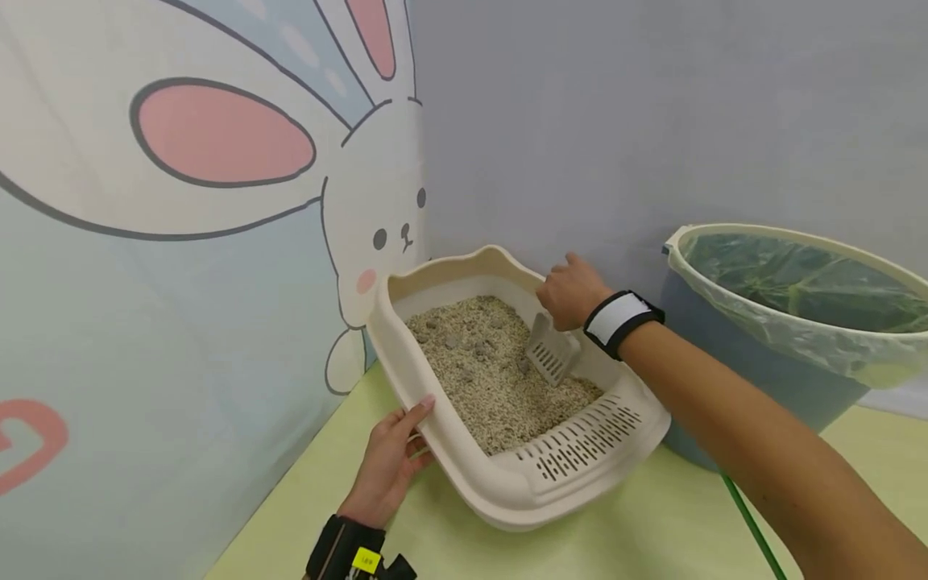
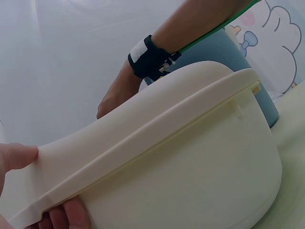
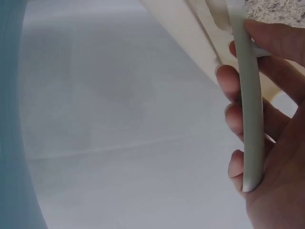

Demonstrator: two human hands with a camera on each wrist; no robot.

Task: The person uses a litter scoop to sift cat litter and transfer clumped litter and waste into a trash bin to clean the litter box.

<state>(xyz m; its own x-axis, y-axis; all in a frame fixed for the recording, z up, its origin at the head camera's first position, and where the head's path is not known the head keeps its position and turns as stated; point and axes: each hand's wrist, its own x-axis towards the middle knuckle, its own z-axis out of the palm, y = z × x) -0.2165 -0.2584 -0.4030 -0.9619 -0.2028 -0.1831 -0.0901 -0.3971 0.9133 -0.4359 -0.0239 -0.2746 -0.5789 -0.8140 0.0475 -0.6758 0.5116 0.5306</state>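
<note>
A cream litter box (image 1: 500, 483) holds beige litter (image 1: 507, 411) with several grey clumps (image 1: 482, 349) on its surface. My left hand (image 1: 384, 459) grips the box's left rim, thumb on top and fingers beneath the lip, as the left wrist view also shows. Over the box's right side, my right hand (image 1: 573, 294) holds a litter scoop (image 1: 554, 354). Its slotted head points down into the litter near the right wall. In the right wrist view the fingers curl round the scoop's pale handle (image 3: 252, 114); the scoop's head is out of sight there.
Right of the box stands a blue bin (image 1: 754, 379) lined with a clear bag (image 1: 841, 282). A thin green stick (image 1: 754, 528) lies by its foot. A rabbit-printed wall (image 1: 217, 322) is close on the left, a grey wall (image 1: 580, 121) behind. The floor (image 1: 406, 540) is light green.
</note>
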